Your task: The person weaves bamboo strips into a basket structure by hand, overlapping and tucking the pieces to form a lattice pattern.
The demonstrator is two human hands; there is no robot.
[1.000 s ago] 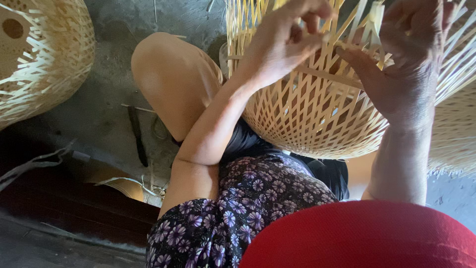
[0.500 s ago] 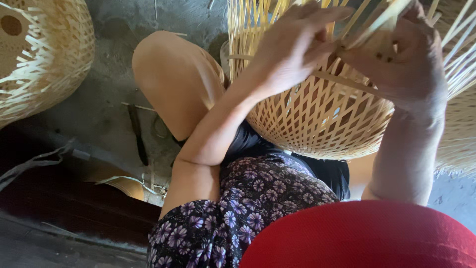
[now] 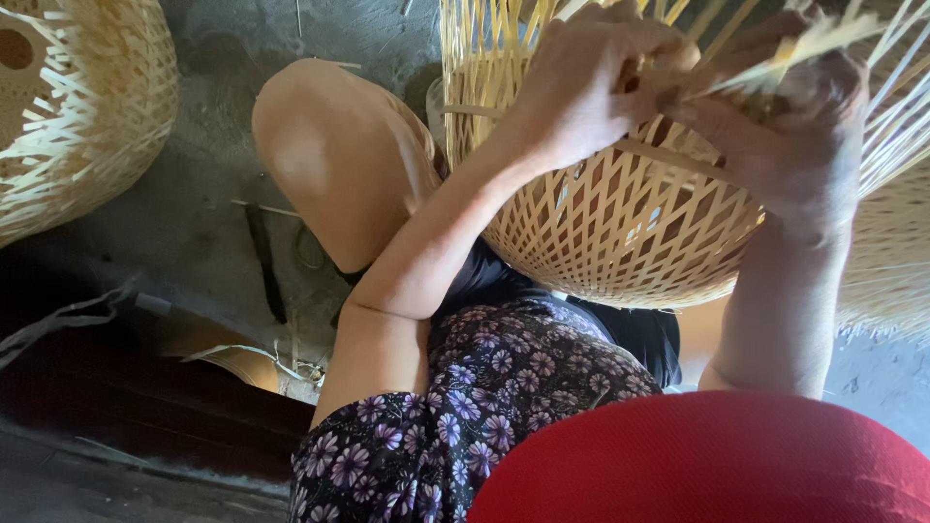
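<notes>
Head view: I see the half-woven bamboo basket (image 3: 620,232) resting against the lap, its loose strips (image 3: 823,39) standing up at the rim; the left hand (image 3: 591,87) is clenched on the rim strips, the right hand (image 3: 794,136) pinches a bundle of them. My judgement: a strip bent too sharply could split, or spring free and loosen the weave. A second basket (image 3: 77,116) lies well apart; a raised knee (image 3: 329,155) crowds the left forearm; a dark tool (image 3: 263,257) lies on the floor.
</notes>
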